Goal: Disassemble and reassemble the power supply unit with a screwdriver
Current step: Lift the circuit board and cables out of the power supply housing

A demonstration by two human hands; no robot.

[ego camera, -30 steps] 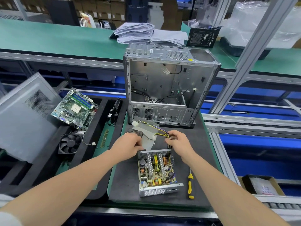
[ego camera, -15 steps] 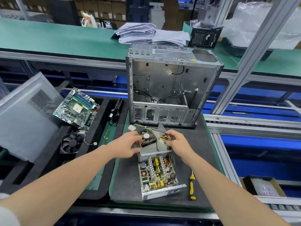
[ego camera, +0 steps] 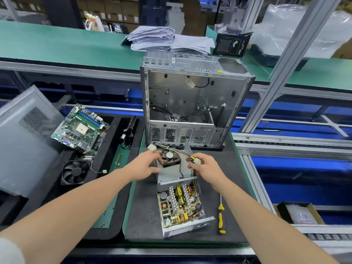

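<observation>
Head view. Factory line; black-matted counter (ego camera: 144, 216), with an empty computer case (ego camera: 190, 100) at 12 o'clock. Power supply (ego camera: 181, 206) at centre, opened, board bare; reassembly judged outstanding. Left hand (ego camera: 146, 165) grips the fan cover (ego camera: 171, 171). Right hand (ego camera: 206, 168) pinches the wires (ego camera: 195, 161). Screwdriver (ego camera: 221, 216) lies idle at 3 o'clock.

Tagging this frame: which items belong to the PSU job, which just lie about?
Job: open silver power supply box, its grey metal cover with black fan, coloured wire bundle, yellow-and-black screwdriver, left hand, right hand.
Lying about: green motherboard, black cooler fan, empty silver computer case, white paper stack.
</observation>
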